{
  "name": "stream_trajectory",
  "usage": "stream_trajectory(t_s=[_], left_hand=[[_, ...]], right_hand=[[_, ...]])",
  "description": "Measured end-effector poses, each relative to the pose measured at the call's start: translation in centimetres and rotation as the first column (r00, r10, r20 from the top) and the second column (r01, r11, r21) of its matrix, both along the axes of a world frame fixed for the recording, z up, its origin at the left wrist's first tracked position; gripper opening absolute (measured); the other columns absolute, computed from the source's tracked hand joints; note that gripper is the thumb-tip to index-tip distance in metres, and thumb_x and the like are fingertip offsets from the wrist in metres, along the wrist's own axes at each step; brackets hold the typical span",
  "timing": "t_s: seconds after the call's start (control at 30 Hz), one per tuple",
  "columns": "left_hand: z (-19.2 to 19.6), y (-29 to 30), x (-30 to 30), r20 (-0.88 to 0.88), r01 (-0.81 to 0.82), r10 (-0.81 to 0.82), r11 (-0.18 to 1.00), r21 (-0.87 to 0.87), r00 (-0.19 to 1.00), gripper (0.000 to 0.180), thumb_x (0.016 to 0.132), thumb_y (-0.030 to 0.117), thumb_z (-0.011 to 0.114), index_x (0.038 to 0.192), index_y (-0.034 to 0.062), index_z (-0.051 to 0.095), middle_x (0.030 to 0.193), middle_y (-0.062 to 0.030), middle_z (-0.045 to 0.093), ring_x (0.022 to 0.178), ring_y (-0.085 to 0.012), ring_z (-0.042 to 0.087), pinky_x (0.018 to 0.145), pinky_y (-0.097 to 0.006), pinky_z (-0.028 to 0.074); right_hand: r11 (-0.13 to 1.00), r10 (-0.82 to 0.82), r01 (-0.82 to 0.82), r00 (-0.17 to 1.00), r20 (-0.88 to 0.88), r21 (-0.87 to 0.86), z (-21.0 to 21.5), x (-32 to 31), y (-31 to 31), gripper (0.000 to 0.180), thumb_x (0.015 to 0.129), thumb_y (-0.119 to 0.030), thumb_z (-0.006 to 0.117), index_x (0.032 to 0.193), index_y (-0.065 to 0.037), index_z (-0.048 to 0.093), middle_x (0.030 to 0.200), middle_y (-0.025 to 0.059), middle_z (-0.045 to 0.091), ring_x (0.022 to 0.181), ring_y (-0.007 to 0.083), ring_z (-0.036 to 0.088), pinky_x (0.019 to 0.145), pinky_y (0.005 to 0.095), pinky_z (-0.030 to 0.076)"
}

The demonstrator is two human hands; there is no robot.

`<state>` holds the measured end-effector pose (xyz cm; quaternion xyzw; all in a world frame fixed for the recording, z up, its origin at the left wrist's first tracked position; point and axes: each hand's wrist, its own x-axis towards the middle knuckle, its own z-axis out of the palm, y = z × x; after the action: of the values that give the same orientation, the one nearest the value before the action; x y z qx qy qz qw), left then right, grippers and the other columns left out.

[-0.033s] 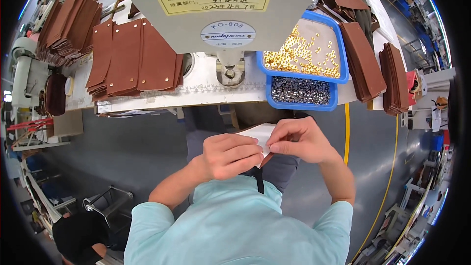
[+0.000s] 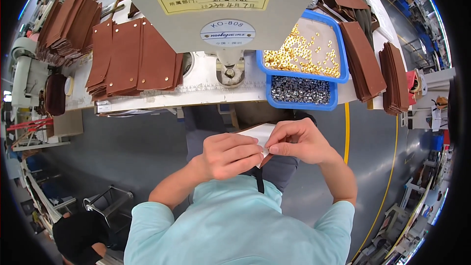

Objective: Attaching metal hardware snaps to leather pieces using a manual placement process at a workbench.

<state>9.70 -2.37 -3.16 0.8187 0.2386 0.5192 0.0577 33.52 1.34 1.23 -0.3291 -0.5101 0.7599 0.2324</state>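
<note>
Above my lap, my left hand (image 2: 233, 155) is closed on a brown leather piece (image 2: 267, 159) with a white face (image 2: 258, 133). My right hand (image 2: 300, 140) meets it from the right, thumb and forefinger pinched together against the white face. Something small and pale seems to sit at those fingertips, too tiny to name. Beyond both hands, at the table edge, stands a grey press machine (image 2: 230, 64) with its lower die. To its right, a blue tray (image 2: 343, 51) holds gold-coloured ring-shaped fasteners, overlapping another blue tray (image 2: 274, 104) of dark metal parts.
Left of the press lie brown panels (image 2: 125, 59) with metal studs, and a taller leather stack (image 2: 71, 24) stands behind them. Further brown strips (image 2: 363, 61) lie right of the trays. A metal-framed cart (image 2: 109, 203) and a person in black (image 2: 81, 235) are at lower left.
</note>
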Motion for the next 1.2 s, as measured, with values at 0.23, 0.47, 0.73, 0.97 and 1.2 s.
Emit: stream_trajectory(t_s=[0.23,0.47,0.73,0.97,1.2], left_hand=[[0.2,-0.1,0.3,0.006,0.021,-0.021,0.999,0.029,1.000,0.020,0.066,0.007,0.079,0.084,0.0063,0.069,0.087,-0.0031,0.071,0.079,-0.0209,0.073,0.062,-0.029,0.060],[0.4,-0.2,0.2,-0.015,0.022,-0.021,0.998,0.050,1.000,0.020,0.068,0.007,0.081,0.084,0.0064,0.069,0.086,-0.0024,0.070,0.078,-0.0204,0.073,0.062,-0.029,0.060],[0.6,-0.3,-0.3,-0.059,0.006,-0.005,1.000,0.011,0.998,0.020,0.072,0.011,0.085,0.084,0.0062,0.070,0.085,-0.0011,0.070,0.076,-0.0191,0.071,0.060,-0.028,0.058],[0.4,-0.6,-0.4,-0.089,-0.016,0.017,1.000,0.009,0.996,0.021,0.072,0.011,0.080,0.091,0.0067,0.074,0.090,-0.0031,0.074,0.083,-0.0214,0.074,0.066,-0.030,0.060],[0.8,-0.4,-0.3,-0.066,-0.015,0.016,1.000,0.012,0.998,0.020,0.068,0.011,0.079,0.086,0.0057,0.073,0.086,-0.0025,0.071,0.076,-0.0192,0.072,0.062,-0.029,0.058]], right_hand=[[0.990,0.065,-0.061,0.997,0.028,-0.125,-0.4,0.0,0.2,0.009,0.091,-0.002,0.078,0.098,0.004,0.078,0.093,0.0072,0.073,0.088,0.0147,0.070,0.080,0.0290,0.055],[0.951,0.114,-0.101,0.993,0.026,-0.292,-1.3,-0.1,0.3,0.009,0.090,-0.001,0.078,0.097,0.004,0.078,0.090,0.0074,0.075,0.080,0.0127,0.069,0.072,0.0261,0.053],[0.812,-0.169,-0.008,0.954,0.249,0.584,0.4,-1.2,-3.0,0.013,0.090,-0.002,0.076,0.102,-0.003,0.078,0.089,0.0087,0.068,0.070,0.0152,0.065,0.060,0.0268,0.052],[0.795,-0.250,0.060,0.939,0.236,0.603,0.2,-1.5,-3.6,0.014,0.087,-0.002,0.078,0.100,-0.003,0.078,0.091,0.0076,0.069,0.070,0.0164,0.069,0.060,0.0279,0.055],[0.376,-0.368,-0.053,0.908,0.201,0.925,0.0,-2.2,-4.2,0.021,0.078,-0.001,0.079,0.098,0.000,0.076,0.090,0.0086,0.070,0.072,0.0219,0.070,0.062,0.0322,0.060]])
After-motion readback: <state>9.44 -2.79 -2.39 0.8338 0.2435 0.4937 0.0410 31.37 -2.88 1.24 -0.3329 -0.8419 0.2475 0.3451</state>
